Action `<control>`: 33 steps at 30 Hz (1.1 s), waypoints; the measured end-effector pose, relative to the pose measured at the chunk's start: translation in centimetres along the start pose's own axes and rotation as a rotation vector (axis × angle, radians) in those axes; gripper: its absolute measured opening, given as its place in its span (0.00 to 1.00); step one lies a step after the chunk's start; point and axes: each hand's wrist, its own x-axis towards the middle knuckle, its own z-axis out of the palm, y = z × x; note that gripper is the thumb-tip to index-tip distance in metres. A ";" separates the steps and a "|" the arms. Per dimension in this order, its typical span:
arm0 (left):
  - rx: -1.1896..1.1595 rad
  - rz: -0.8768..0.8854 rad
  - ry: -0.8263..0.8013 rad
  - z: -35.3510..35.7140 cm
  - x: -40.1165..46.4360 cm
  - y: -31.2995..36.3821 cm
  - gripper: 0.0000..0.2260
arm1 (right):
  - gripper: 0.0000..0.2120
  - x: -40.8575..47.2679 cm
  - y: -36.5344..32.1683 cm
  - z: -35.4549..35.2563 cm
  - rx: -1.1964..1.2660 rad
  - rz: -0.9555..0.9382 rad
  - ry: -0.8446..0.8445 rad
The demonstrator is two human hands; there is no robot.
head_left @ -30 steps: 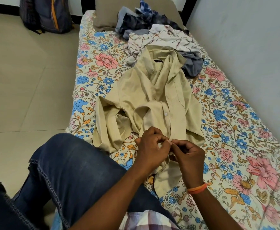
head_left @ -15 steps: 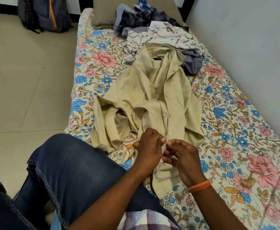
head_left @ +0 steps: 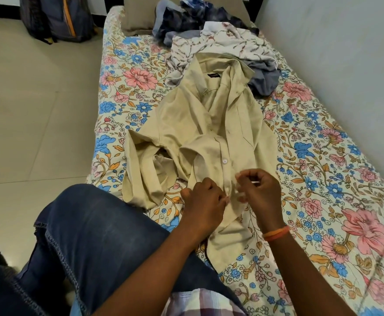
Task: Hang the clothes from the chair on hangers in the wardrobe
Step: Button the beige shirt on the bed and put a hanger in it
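Floral bedsheet [head_left: 323, 169] covers the bed. Pillow [head_left: 138, 14] far end. Backpack [head_left: 56, 19] far left on floor [head_left: 27, 110].

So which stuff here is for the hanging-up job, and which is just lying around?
For the job:
beige shirt, pinched by left hand and right hand
pile of clothes

Just lying about:
backpack
pillow
floral bedsheet

One head-worn view, looking forward and steeply down the flower-printed bedsheet [head_left: 141, 76] toward its far end; the person's denim-clad knee [head_left: 100, 224] sits close below, pale wall on the right.
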 end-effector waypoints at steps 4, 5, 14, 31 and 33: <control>0.094 0.062 0.051 -0.1 -0.1 -0.1 0.10 | 0.08 2.8 -0.2 1.9 -0.227 -0.180 0.061; 0.076 0.086 0.068 -0.1 0.0 -0.2 0.09 | 0.09 3.3 -0.1 2.3 -0.260 -0.197 0.063; -0.333 -0.021 0.226 -1.6 4.5 0.8 0.03 | 0.10 4.8 0.6 2.6 -0.306 -0.209 0.036; -0.387 -0.264 0.197 0.9 8.5 -0.3 0.05 | 0.08 5.0 2.8 3.3 -0.492 -0.305 0.079; -0.417 -0.236 0.167 0.9 8.3 -0.3 0.05 | 0.10 4.3 2.6 3.5 -0.349 -0.276 0.132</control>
